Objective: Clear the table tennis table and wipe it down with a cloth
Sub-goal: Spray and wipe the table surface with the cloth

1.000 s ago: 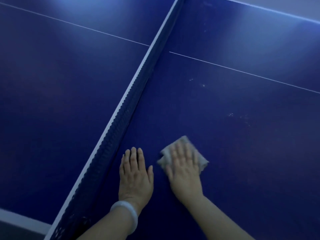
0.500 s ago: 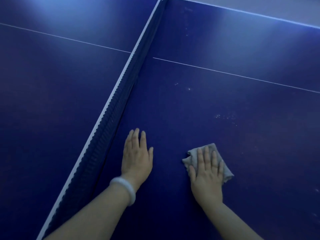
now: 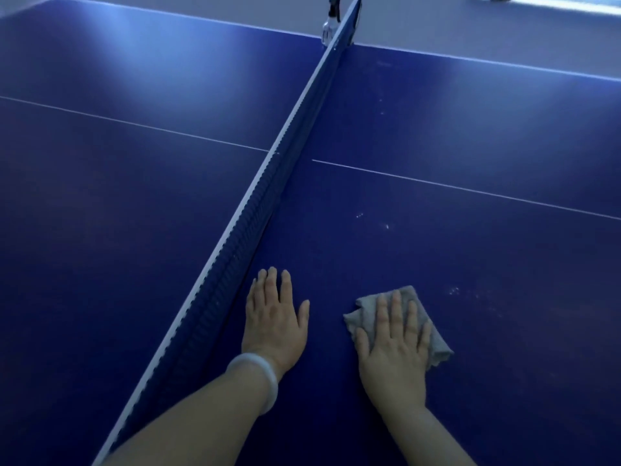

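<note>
- Head view: the right hand (image 3: 395,344) lies flat, fingers straight and spread, pressing a grey cloth (image 3: 371,309) onto the blue counter (image 3: 470,250). The cloth is bunched under the palm, its edges showing beyond the fingertips and on both sides of the hand.
- The left hand (image 3: 274,317) rests flat on the counter, fingers straight and close together, holding nothing. It sits near the right hand, with a strip of bare counter between them.
- A pale bangle (image 3: 260,376) circles the left wrist.
- The net (image 3: 265,193) runs just beside the left hand on its outer side and stretches away to the far edge.
- Out past the right hand's fingertips, pale specks (image 3: 386,226) dot the counter, and a thin white line (image 3: 470,189) crosses beyond them.
- At the far end of the net, well away from both hands, stands a small spray bottle (image 3: 331,21).
</note>
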A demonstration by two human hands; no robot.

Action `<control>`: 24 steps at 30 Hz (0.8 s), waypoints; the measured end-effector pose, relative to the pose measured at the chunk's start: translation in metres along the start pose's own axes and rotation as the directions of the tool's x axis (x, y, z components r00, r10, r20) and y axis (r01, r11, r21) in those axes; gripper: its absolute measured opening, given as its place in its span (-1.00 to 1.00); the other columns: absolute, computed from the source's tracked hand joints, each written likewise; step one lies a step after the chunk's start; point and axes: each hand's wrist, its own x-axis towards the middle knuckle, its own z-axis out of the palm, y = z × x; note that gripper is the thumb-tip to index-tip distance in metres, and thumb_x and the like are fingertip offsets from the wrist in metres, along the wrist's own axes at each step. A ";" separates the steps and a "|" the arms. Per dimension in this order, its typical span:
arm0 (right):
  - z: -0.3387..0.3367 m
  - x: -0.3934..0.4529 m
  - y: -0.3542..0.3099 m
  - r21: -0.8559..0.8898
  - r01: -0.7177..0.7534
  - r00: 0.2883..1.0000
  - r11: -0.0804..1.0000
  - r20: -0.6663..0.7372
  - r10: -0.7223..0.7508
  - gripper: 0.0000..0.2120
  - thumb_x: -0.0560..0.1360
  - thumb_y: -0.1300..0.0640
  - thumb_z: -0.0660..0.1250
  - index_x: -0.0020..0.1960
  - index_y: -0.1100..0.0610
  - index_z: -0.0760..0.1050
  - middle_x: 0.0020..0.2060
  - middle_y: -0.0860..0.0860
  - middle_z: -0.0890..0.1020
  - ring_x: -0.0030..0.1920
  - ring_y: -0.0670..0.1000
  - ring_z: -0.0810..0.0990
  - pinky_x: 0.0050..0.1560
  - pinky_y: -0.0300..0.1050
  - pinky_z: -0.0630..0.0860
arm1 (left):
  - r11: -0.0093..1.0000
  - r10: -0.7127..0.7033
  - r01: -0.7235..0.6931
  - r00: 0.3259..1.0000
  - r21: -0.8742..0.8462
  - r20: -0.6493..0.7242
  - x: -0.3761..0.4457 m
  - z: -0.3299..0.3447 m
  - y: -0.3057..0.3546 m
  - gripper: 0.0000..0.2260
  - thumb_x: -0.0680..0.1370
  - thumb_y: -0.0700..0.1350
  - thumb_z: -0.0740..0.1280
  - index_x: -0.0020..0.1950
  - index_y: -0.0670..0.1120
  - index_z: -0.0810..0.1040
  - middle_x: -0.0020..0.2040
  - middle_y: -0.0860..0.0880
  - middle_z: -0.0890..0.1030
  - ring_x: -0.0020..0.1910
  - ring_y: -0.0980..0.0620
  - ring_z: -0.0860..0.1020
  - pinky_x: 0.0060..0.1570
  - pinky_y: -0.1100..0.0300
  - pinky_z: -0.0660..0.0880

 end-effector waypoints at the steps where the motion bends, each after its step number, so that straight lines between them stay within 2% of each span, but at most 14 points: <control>1: 0.002 0.011 -0.009 0.001 0.100 0.995 0.995 0.021 -0.100 -0.34 0.57 -0.25 -0.27 0.57 0.06 -0.11 0.57 0.03 -0.10 0.57 0.09 -0.19 0.53 0.19 -0.20 | 1.000 0.000 0.000 1.000 -0.002 0.000 0.000 0.000 0.000 -0.35 0.56 0.22 -0.25 0.58 -0.08 -0.07 0.59 -0.12 -0.04 0.56 -0.08 -0.13 0.51 0.01 -0.16; 3: 0.001 0.038 -0.013 0.017 0.307 0.949 0.952 0.070 -0.307 -0.36 0.57 -0.25 -0.23 0.58 -0.02 -0.17 0.57 -0.04 -0.18 0.55 0.00 -0.31 0.52 0.13 -0.30 | 1.000 0.003 -0.003 1.000 -0.008 -0.002 0.001 0.001 0.000 -0.35 0.56 0.22 -0.25 0.58 -0.07 -0.07 0.59 -0.10 -0.06 0.56 -0.06 -0.14 0.51 0.01 -0.15; 5: -0.006 0.073 0.001 0.014 0.383 0.916 0.923 0.119 -0.382 -0.38 0.58 -0.26 -0.21 0.58 -0.08 -0.24 0.56 -0.09 -0.26 0.52 -0.06 -0.41 0.51 0.08 -0.38 | 1.000 0.003 -0.003 1.000 -0.008 -0.001 0.001 0.002 -0.001 -0.35 0.56 0.23 -0.27 0.58 -0.06 -0.08 0.59 -0.09 -0.07 0.56 -0.06 -0.15 0.50 0.02 -0.17; 7: -0.012 0.107 0.026 -0.031 0.271 0.959 0.962 0.094 -0.267 -0.39 0.61 -0.25 -0.16 0.58 -0.07 -0.22 0.56 -0.07 -0.27 0.53 -0.02 -0.37 0.52 0.10 -0.36 | 1.000 0.000 0.000 1.000 0.016 -0.006 0.001 0.004 -0.001 -0.34 0.55 0.24 -0.31 0.58 -0.05 -0.09 0.59 -0.09 -0.08 0.56 -0.05 -0.17 0.50 0.03 -0.21; 9: -0.019 0.137 0.047 -0.048 0.017 0.996 0.999 0.084 -0.012 -0.37 0.61 -0.25 -0.15 0.59 -0.04 -0.22 0.57 -0.05 -0.25 0.55 0.02 -0.32 0.52 0.15 -0.32 | 1.000 -0.003 0.003 1.000 0.028 -0.010 0.002 0.005 0.000 -0.31 0.53 0.25 -0.36 0.59 -0.05 -0.07 0.59 -0.09 -0.06 0.56 -0.05 -0.16 0.49 0.04 -0.23; 11: -0.025 0.164 0.053 0.014 -0.210 0.973 0.978 0.106 0.208 -0.33 0.60 -0.27 -0.16 0.60 0.00 -0.22 0.58 -0.02 -0.22 0.56 0.06 -0.29 0.51 0.20 -0.29 | 1.000 -0.007 0.007 1.000 0.012 -0.006 0.003 0.004 0.000 -0.30 0.52 0.25 -0.37 0.59 -0.05 -0.06 0.59 -0.08 -0.05 0.57 -0.05 -0.16 0.48 0.04 -0.24; 12: -0.026 0.178 0.049 0.037 -0.274 0.956 0.961 0.122 0.268 -0.32 0.60 -0.27 -0.16 0.60 0.03 -0.22 0.58 0.01 -0.21 0.56 0.09 -0.28 0.51 0.23 -0.28 | 1.000 -0.007 0.007 1.000 0.004 -0.005 0.003 0.003 0.000 -0.30 0.52 0.25 -0.36 0.59 -0.05 -0.06 0.59 -0.08 -0.05 0.57 -0.04 -0.16 0.48 0.04 -0.25; 14: -0.026 0.204 0.029 0.050 -0.298 0.946 0.953 0.147 0.288 -0.32 0.61 -0.26 -0.16 0.60 0.06 -0.23 0.58 0.05 -0.21 0.56 0.14 -0.28 0.49 0.27 -0.28 | 1.000 -0.014 0.014 1.000 0.001 0.009 0.003 0.002 0.001 -0.30 0.52 0.25 -0.35 0.59 -0.05 -0.05 0.59 -0.08 -0.04 0.57 -0.04 -0.16 0.48 0.03 -0.24; 16: -0.025 0.222 0.001 0.039 -0.193 0.968 0.980 0.174 0.183 -0.33 0.62 -0.25 -0.17 0.59 0.05 -0.27 0.57 0.06 -0.24 0.55 0.15 -0.31 0.49 0.27 -0.32 | 1.000 -0.010 0.010 1.000 0.006 0.016 0.003 0.001 0.001 -0.29 0.52 0.25 -0.36 0.60 -0.04 -0.07 0.60 -0.08 -0.06 0.57 -0.04 -0.17 0.48 0.03 -0.24; 18: -0.021 0.227 -0.028 0.045 0.009 0.983 0.999 0.185 -0.017 -0.35 0.62 -0.26 -0.16 0.59 -0.01 -0.28 0.57 0.03 -0.25 0.54 0.14 -0.33 0.45 0.23 -0.41 | 1.000 -0.022 0.021 0.999 0.020 0.032 0.003 -0.002 0.003 -0.30 0.53 0.25 -0.33 0.60 -0.05 -0.04 0.60 -0.08 -0.03 0.57 -0.04 -0.13 0.48 0.02 -0.21; 21: -0.009 0.213 -0.039 0.044 0.340 0.924 0.939 0.168 -0.342 -0.39 0.61 -0.26 -0.16 0.59 -0.10 -0.21 0.57 -0.06 -0.23 0.55 0.06 -0.33 0.43 0.13 -0.44 | 0.998 -0.059 0.056 0.995 0.035 0.082 0.002 -0.013 0.006 -0.37 0.58 0.20 -0.11 0.51 -0.10 0.30 0.50 -0.13 0.31 0.51 -0.10 0.24 0.43 -0.03 0.15; 22: -0.007 0.213 -0.031 0.016 0.414 0.897 0.910 0.164 -0.411 -0.39 0.59 -0.27 -0.18 0.59 -0.12 -0.19 0.58 -0.07 -0.21 0.54 0.02 -0.33 0.45 0.13 -0.41 | 0.998 -0.060 0.057 0.995 0.035 0.077 0.001 -0.014 0.007 -0.39 0.58 0.19 -0.08 0.49 -0.11 0.35 0.48 -0.13 0.35 0.48 -0.11 0.29 0.40 -0.03 0.21; 23: -0.008 0.220 -0.019 -0.019 0.442 0.887 0.897 0.159 -0.433 -0.39 0.59 -0.27 -0.20 0.59 -0.12 -0.16 0.58 -0.08 -0.19 0.54 -0.01 -0.33 0.48 0.13 -0.36 | 0.998 -0.056 0.053 0.995 0.042 0.080 0.001 -0.015 0.007 -0.39 0.58 0.19 -0.07 0.48 -0.11 0.36 0.47 -0.13 0.36 0.48 -0.11 0.30 0.40 -0.04 0.22; 24: -0.011 0.231 -0.005 -0.049 0.406 0.907 0.913 0.148 -0.395 -0.40 0.59 -0.26 -0.19 0.59 -0.12 -0.13 0.59 -0.08 -0.16 0.55 -0.01 -0.31 0.49 0.15 -0.31 | 0.998 -0.051 0.047 0.996 0.052 0.075 0.001 -0.015 0.006 -0.39 0.58 0.19 -0.07 0.49 -0.11 0.35 0.47 -0.13 0.36 0.48 -0.11 0.29 0.40 -0.04 0.23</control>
